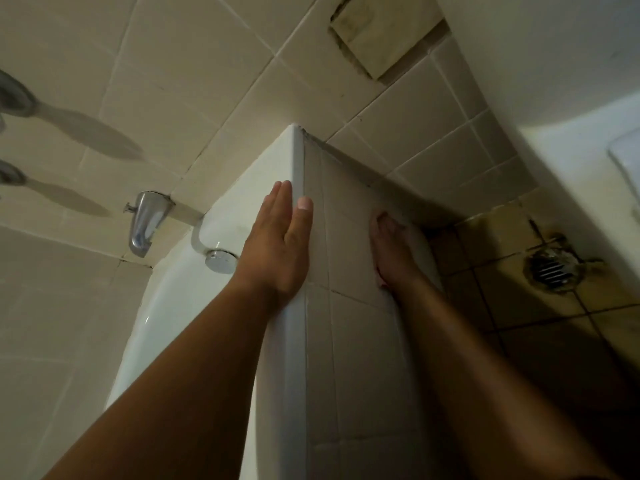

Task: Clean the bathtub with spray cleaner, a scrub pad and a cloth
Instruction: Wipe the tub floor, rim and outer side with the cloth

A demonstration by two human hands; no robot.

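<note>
Head camera, close above bathtub (244, 197)

A home bathroom: white bathtub (221, 223), chrome spout (145, 223), tiled walls (194, 74), floor drain (550, 268).

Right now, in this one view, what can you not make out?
Head view only:
- Thing under the right hand: a white edge shows on the tiled panel, the hand covers the rest; cloth or pad, unclear.
- Tub inside: mostly hidden by the left arm and the rim.
- Handles: blurred, cut off by the left edge.
- Spray: not in view.
</note>
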